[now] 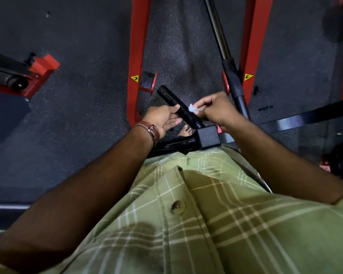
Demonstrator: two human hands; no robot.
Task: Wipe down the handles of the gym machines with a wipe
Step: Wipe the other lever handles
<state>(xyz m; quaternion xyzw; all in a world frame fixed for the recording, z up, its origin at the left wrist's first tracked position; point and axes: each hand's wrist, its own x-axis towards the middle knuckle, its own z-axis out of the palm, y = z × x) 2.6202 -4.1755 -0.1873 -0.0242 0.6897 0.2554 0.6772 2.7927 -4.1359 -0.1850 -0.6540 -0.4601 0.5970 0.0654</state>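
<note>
- Handle (176,104): a black padded grip that slants up and to the left from a black square bracket (208,136), in front of the person's waist.
- Right hand (216,108) pinches a small crumpled white wipe (193,108) against the handle's right side.
- Left hand (164,118) has relaxed fingers, thumb resting on the handle's left side, grasping nothing; a brown watch strap (151,131) circles the wrist.
- Red machine frame (138,56) stands on dark speckled floor (87,95).

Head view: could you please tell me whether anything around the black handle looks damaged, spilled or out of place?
Nothing stands out. The black handle looks intact, the left hand touches it, and the right hand pinches the wipe beside it.
</note>
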